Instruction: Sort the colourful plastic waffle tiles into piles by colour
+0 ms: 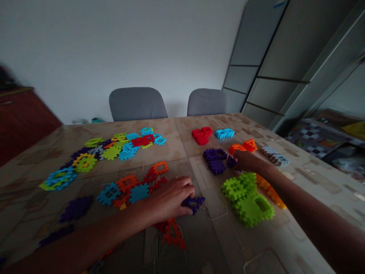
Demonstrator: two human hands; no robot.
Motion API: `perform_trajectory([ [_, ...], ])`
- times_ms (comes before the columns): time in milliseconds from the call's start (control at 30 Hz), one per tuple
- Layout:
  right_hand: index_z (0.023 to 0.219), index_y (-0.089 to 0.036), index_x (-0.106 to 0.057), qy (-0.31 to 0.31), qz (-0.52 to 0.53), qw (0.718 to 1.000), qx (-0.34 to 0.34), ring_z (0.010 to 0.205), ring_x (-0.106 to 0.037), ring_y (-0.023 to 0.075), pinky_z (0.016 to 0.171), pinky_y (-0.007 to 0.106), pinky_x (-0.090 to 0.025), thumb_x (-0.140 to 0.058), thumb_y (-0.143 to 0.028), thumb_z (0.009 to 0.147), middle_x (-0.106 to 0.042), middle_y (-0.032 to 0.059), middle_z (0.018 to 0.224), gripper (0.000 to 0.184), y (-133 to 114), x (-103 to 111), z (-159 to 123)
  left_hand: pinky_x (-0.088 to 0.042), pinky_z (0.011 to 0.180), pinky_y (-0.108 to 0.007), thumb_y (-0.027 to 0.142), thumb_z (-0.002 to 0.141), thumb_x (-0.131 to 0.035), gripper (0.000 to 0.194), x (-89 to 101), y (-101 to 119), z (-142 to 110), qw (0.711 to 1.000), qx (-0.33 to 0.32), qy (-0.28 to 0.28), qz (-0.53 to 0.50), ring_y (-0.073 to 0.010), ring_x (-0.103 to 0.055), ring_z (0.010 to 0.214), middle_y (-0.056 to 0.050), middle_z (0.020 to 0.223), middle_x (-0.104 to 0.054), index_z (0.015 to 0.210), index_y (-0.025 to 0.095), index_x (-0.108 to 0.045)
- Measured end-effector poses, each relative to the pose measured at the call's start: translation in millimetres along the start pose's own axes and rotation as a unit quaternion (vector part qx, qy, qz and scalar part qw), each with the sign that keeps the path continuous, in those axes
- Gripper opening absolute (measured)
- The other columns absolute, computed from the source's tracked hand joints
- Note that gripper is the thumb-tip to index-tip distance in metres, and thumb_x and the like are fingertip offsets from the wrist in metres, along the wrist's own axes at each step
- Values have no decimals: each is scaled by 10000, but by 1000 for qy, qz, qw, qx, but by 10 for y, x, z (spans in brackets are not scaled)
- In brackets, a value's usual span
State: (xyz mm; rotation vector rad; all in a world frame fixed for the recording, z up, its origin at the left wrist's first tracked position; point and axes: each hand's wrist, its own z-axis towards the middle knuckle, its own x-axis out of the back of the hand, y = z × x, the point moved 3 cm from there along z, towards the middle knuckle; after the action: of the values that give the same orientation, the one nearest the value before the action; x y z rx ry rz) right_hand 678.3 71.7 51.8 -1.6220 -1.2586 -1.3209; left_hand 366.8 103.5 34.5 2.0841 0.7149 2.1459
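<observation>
My left hand (182, 192) reaches over the middle of the table, its thumb and fingers closed on a purple interlocking tile (195, 204) with notched edges. Farther right, my right hand (245, 161) pinches a small purple piece (231, 161). That piece is just beside a stack of purple tiles (216, 160). Close to the right wrist lie orange tiles (249, 145) and a green tile pile (248, 199). Left of my left hand is a loose group with a blue tile (139, 193) and an orange window tile (127, 183). An orange triangular tile (173, 234) lies nearer me.
Red tiles (202, 136), light blue tiles (224, 133) and white tiles (275, 156) sit in separate piles. A mixed spread includes a yellow-green tile (111, 151). Purple tiles (76, 208) lie at left. Two grey chairs (138, 103) stand behind the patterned table (182, 127).
</observation>
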Motion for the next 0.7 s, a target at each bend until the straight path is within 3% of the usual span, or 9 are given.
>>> perform_trajectory([
  [333, 1230, -169, -630, -64, -30, 997, -22, 1023, -669, 233, 860, 432, -581, -657, -344, 983, -652, 85, 1222, 303, -158, 74, -38, -454, 784, -291, 251, 780, -877, 320, 47, 30, -6, 1000, 0, -4, -1, -220, -623, 960, -25, 1069, -606, 964, 209, -619],
  [700, 1227, -177, -633, -11, -8, 1000, -14, 1024, -668, 231, 862, 431, -581, -652, -345, 986, -651, 85, 1228, 294, -46, 190, -80, -447, 774, -287, 274, 786, -867, 298, 34, 10, 17, 1000, 7, -7, -2, -221, -627, 960, -21, 1055, -608, 952, 210, -628],
])
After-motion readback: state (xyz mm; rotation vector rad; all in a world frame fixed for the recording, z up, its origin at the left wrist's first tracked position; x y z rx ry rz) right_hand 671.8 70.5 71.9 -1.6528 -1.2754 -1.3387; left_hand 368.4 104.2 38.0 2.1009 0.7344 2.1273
